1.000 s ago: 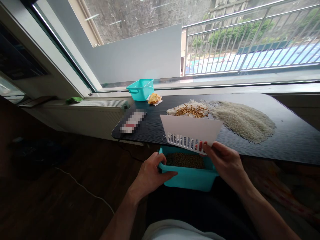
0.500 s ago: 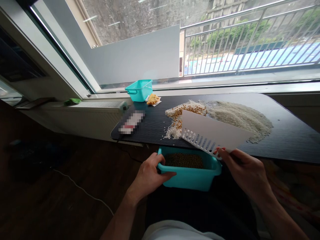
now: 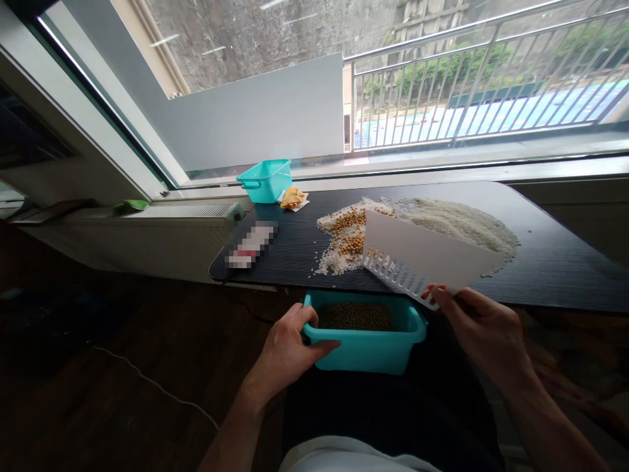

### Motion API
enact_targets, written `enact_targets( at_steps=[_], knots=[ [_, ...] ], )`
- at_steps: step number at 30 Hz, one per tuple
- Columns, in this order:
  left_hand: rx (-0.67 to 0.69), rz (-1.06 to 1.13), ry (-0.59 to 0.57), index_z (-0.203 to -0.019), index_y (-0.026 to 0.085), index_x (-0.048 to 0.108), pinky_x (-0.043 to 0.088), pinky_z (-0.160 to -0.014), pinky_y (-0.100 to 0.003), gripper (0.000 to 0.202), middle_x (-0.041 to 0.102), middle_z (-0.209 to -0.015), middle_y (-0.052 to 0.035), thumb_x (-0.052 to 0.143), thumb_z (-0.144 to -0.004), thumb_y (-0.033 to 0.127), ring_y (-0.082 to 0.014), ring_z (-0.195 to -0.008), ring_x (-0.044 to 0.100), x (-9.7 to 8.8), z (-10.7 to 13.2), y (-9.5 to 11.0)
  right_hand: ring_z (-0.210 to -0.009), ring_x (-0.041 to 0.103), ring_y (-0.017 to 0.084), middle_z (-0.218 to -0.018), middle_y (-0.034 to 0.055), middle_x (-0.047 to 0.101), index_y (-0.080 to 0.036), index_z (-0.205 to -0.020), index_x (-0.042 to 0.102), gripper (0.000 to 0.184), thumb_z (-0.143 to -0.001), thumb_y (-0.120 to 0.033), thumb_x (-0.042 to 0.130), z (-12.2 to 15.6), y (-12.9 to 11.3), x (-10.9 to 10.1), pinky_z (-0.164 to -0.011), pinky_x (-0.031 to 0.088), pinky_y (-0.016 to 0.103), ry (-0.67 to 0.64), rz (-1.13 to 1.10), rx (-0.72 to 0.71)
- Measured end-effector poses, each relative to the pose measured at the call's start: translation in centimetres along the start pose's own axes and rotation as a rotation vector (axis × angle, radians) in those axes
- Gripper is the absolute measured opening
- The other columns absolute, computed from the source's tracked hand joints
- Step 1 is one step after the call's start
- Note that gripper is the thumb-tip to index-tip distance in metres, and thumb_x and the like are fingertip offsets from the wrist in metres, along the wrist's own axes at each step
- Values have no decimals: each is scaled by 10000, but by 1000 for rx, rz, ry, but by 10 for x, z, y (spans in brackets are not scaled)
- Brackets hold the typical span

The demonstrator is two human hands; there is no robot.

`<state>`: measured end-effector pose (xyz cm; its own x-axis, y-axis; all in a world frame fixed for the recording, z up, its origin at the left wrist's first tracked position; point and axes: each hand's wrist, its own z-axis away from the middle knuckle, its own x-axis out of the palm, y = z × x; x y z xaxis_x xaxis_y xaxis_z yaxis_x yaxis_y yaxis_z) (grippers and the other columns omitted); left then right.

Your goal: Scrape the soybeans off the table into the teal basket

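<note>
My left hand [image 3: 289, 346] grips the left end of a teal plastic tub [image 3: 373, 351] held on my lap just below the table's front edge; brownish beans [image 3: 354, 316] fill its bottom. My right hand [image 3: 479, 326] pinches the lower corner of a white slotted plastic sieve panel [image 3: 427, 259], tilted over the table with its slotted edge toward the tub. Behind the panel lies a heap of yellow beans [image 3: 348, 231] mixed with white rice [image 3: 457, 221] spread across the black table [image 3: 565, 275].
A second, smaller teal tub [image 3: 265, 179] stands at the table's far left corner beside a yellow crumpled wrapper [image 3: 291, 197]. A blurred flat object [image 3: 249, 244] lies at the left edge. A radiator [image 3: 181, 211], window and railing are behind. A white cable [image 3: 157, 387] runs over the dark floor.
My right hand has carried the white panel from above the tub to the right and onto the table, over the rice. The beans it hid now show. My left hand kept its hold.
</note>
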<state>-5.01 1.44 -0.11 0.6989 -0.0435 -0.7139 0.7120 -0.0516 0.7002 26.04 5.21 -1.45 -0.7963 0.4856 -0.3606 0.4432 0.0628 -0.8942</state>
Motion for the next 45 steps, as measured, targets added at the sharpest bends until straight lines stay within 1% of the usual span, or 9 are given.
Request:
enact_targets(
  at_steps=[6,10,14,18,27,35,38,42,45],
  knots=[
    [3,6,-5,-788,230,550,350,-664,-277,285,518,-808,61,817,-819,325,-144,-708,504,0,1,-1,-732,767,283,-734,53,823,-267,-762,837,409,-750,-673,799,-9,2,-18,-602,568,338,65,16,59],
    [-3,4,-16,-794,227,550,348,-675,-283,284,508,-813,60,813,-823,329,-145,-716,502,0,1,1,-861,805,321,-835,83,854,-268,-830,845,340,-813,-603,788,-23,-7,-30,-740,605,379,41,43,63],
    [-17,3,-26,-790,226,547,360,-685,-284,293,512,-819,58,818,-821,331,-147,-726,507,-2,0,1,-817,799,321,-759,85,829,-264,-712,791,402,-713,-666,787,-32,-18,-24,-730,618,399,-10,30,59],
    [-15,4,-22,-793,226,551,361,-682,-284,282,515,-819,57,812,-827,327,-149,-727,509,-2,0,1,-767,783,295,-719,78,807,-256,-710,766,487,-688,-742,769,-30,-21,-16,-699,621,390,-57,26,44],
    [-9,6,4,-785,228,575,364,-666,-275,276,533,-799,61,837,-798,315,-146,-712,520,0,1,2,-654,739,245,-641,35,779,-273,-635,772,403,-677,-672,802,-24,-30,-11,-571,562,315,-133,-42,15],
    [3,-5,3,-781,226,564,352,-652,-268,286,517,-794,69,840,-802,302,-133,-689,502,1,0,0,-684,755,259,-705,49,811,-238,-815,862,403,-724,-629,822,-20,-6,-39,-577,542,307,-50,74,63],
    [2,-1,-3,-776,226,561,354,-661,-268,291,518,-796,67,841,-802,303,-136,-695,506,0,0,1,-695,752,260,-725,57,815,-243,-802,858,427,-727,-661,807,-16,1,-36,-580,544,307,-12,67,71],
    [-5,-4,4,-771,226,565,363,-665,-264,294,529,-795,63,849,-792,297,-142,-708,519,-1,0,2,-649,719,240,-666,46,777,-258,-692,809,500,-694,-757,790,-16,2,-28,-534,533,294,-61,11,50],
    [-2,-10,8,-776,227,571,369,-664,-261,288,539,-796,64,850,-793,297,-141,-708,522,0,0,2,-666,731,249,-682,40,792,-267,-706,829,474,-703,-739,782,-15,-2,-26,-558,548,303,-75,2,30]
  ],
)
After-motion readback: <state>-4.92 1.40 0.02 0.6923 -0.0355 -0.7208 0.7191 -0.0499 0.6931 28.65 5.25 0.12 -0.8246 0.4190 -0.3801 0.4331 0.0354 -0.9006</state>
